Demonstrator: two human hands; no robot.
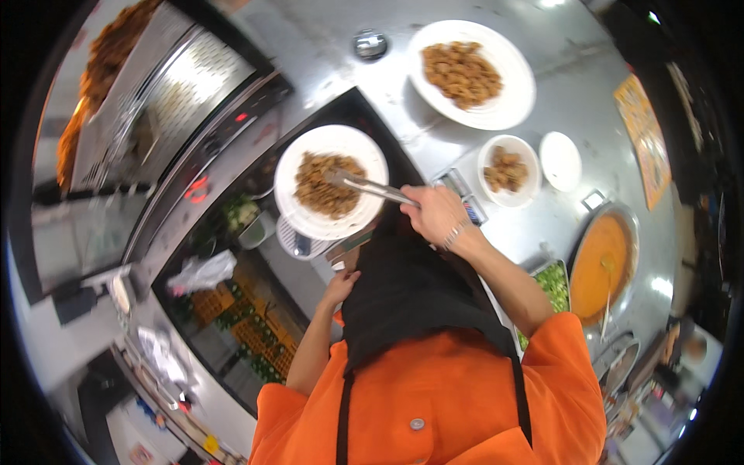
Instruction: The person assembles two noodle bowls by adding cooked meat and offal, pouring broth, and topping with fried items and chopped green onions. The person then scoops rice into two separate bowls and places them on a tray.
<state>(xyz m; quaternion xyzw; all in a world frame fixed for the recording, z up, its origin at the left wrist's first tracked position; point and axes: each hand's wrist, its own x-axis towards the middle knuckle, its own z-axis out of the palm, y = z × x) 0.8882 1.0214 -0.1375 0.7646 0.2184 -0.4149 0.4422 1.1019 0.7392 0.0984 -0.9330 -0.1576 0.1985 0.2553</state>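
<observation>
My right hand [435,215], with a bracelet at the wrist, is closed round the handle end of metal tongs [376,188]. The tips of the tongs rest in a heap of brown chopped meat [316,184]. This meat lies in a wide white bowl [373,155] in front of me. Low beside the black apron [411,287] is my left hand [342,287]. Its fingers are small and partly hidden, so their grip does not show. Below the bowl, a round white perforated thing [288,239] shows in part.
Beyond stands a larger white bowl [521,85] of brown meat pieces. A small white bowl [528,167] with meat and a white lid-like disc [560,161] are at right. Orange sauce fills a pot [634,232] behind chopped greens [552,291]. A grill machine [198,85] stands left.
</observation>
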